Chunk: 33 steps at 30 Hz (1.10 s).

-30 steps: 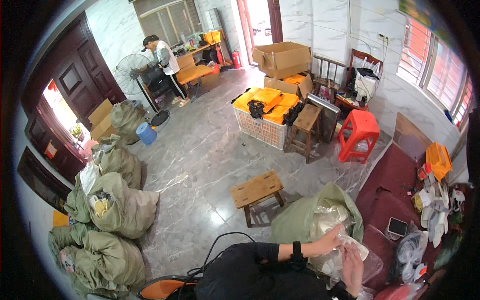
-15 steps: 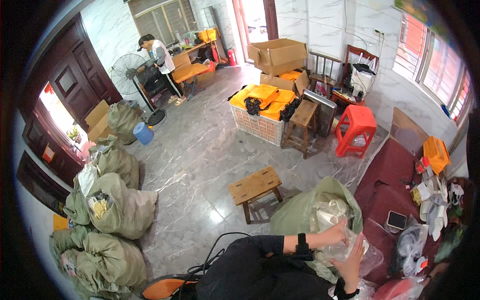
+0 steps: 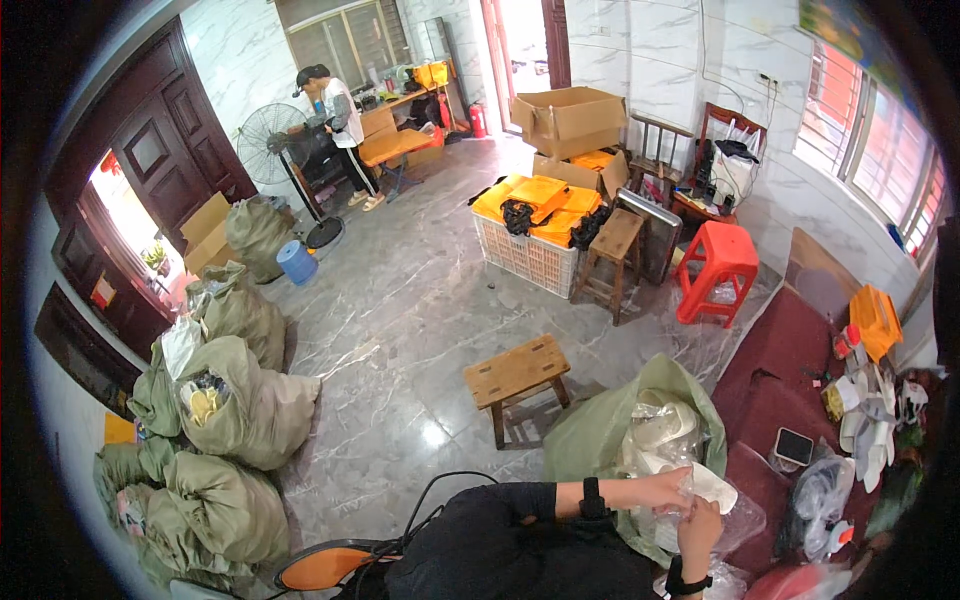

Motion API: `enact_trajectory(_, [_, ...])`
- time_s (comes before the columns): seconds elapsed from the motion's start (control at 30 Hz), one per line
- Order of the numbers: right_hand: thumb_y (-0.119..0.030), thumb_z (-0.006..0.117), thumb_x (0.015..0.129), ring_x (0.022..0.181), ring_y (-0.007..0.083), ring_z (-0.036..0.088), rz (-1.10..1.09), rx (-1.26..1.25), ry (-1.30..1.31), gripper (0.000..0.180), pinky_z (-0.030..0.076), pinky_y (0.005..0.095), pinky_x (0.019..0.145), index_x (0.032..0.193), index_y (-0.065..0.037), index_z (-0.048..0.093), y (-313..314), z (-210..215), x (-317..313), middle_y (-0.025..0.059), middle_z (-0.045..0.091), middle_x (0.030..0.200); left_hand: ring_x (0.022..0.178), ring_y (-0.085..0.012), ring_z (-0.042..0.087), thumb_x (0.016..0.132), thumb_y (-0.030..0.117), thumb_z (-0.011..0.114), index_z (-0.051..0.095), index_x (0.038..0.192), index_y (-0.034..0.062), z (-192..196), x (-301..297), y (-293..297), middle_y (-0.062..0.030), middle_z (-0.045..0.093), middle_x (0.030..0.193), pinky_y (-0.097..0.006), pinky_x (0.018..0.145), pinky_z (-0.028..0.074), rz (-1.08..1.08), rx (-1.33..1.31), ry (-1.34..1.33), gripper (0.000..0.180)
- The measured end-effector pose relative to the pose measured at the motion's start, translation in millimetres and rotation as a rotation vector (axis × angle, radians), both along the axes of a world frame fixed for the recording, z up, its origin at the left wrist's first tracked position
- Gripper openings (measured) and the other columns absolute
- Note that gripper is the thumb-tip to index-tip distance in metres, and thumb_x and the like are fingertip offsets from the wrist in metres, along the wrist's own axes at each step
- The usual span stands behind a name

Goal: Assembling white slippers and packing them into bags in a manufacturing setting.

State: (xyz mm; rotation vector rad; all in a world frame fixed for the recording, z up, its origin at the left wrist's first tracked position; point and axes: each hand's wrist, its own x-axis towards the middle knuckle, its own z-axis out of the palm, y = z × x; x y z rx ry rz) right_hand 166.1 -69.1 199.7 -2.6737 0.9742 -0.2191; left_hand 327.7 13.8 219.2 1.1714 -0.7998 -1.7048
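A pale, rounded flat piece (image 3: 714,489), shaped like a shoe sole, is held up between my hands. Its near left edge is pinched by my left hand (image 3: 664,489), which reaches in from the left with a dark band on the wrist. My right hand (image 3: 700,526) closes on the lower edge, its fingers curled. Just beyond them stands an open green woven sack (image 3: 590,432), with similar pale pieces (image 3: 668,422) and clear plastic wrap inside. More crumpled clear plastic (image 3: 742,520) lies beside my right hand.
A wooden stool (image 3: 515,372) stands ahead of the sack. Right of it, a dark red cloth surface (image 3: 770,400) bears a phone (image 3: 793,446) and plastic bags. Full sacks (image 3: 250,400) line the left. Farther off are a crate of orange bags (image 3: 520,250), a red stool (image 3: 718,270) and another person (image 3: 340,125).
My hands have come together from a spread pose, and the pale piece now shows upright between them. My right hand's fingers have curled in. The view has shifted slightly.
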Motion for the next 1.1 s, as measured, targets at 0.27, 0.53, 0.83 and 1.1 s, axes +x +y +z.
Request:
enact_trajectory(0.27, [-0.002, 0.056, 0.063, 0.079, 0.0362, 0.053, -0.243, -0.054, -0.062, 0.026, 0.043, 0.0429, 0.069, 0.089, -0.001, 0.058, -28, -31, -42, 0.0188, 0.056, 0.080, 0.110, -0.0263, 0.045, 0.084, 0.040, 0.054, 0.023, 0.137, 0.0098, -97, 36, -21, -0.0158, 0.049, 0.116, -0.037, 0.091, 0.037, 0.237, -0.457, -0.706, 0.069])
enact_trajectory(0.53, [-0.002, 0.057, 0.065, 0.083, 0.0430, 0.049, -0.336, -0.110, -0.200, 0.017, 0.039, 0.0460, 0.074, 0.079, 0.006, 0.051, -52, -46, -62, 0.0245, 0.053, 0.079, 0.130, -0.0322, 0.020, 0.076, 0.060, 0.051, 0.034, 0.133, 0.0141, -161, 42, -11, -0.0158, 0.033, 0.135, -0.059, 0.103, 0.001, -0.524, -0.274, -1.764, 0.075])
enact_trajectory(0.83, [-0.001, 0.057, 0.065, 0.082, 0.0429, 0.049, -0.328, -0.154, -0.261, 0.017, 0.037, 0.0475, 0.072, 0.078, 0.006, 0.049, -53, -42, -38, 0.0249, 0.052, 0.078, 0.124, -0.0292, 0.033, 0.065, 0.069, 0.054, 0.038, 0.131, 0.0218, -189, 50, -7, -0.0070, 0.050, 0.122, -0.062, 0.101, -0.004, -0.750, -0.080, -1.714, 0.083])
enact_trajectory(1.1, [0.001, 0.053, 0.063, 0.083, 0.0400, 0.053, -0.296, 0.013, -0.187, 0.022, 0.041, 0.0440, 0.073, 0.084, 0.007, 0.055, -59, -59, -35, 0.0244, 0.054, 0.084, 0.121, -0.0297, 0.033, 0.060, 0.067, 0.059, 0.048, 0.122, 0.0171, -184, 56, 8, -0.0084, 0.045, 0.125, -0.054, 0.099, 0.010, -0.761, -0.278, -1.748, 0.080])
